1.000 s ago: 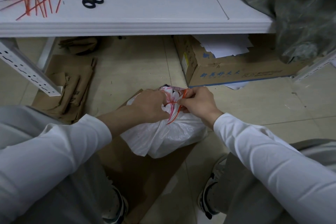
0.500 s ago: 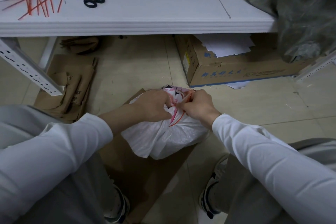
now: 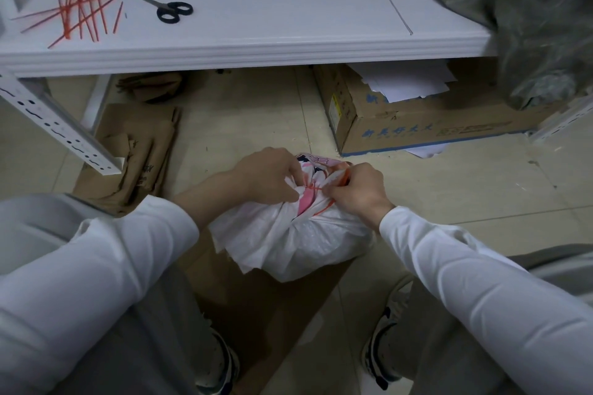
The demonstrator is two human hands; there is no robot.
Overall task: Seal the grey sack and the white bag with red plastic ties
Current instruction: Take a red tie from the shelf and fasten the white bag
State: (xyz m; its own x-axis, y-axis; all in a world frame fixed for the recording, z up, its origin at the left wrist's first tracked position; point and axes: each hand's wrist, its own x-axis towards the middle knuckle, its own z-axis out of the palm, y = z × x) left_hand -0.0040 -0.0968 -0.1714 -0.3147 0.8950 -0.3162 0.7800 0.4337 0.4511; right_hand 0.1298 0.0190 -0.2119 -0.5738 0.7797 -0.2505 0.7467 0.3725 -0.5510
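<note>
Bag (image 3: 288,247) is sitting on a cardboard sheet (image 3: 256,314), just under the fingers (image 3: 293,170) of left hand (image 3: 266,178) and right hand (image 3: 361,191). Tie (image 3: 316,189) is lying across its neck, between the fingers. Beyond the fingers: spare ties (image 3: 80,3) and scissors (image 3: 171,10) are lying far left on the desk (image 3: 288,9), sack (image 3: 529,26) far right; carton (image 3: 417,130) is sitting underneath.

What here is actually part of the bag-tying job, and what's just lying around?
In the job: white bag, red tie at its neck, left hand gripping the neck, right hand pinching the tie, spare red ties, grey sack.
Lying about: scissors, cardboard box, loose papers, brown cardboard scraps.
</note>
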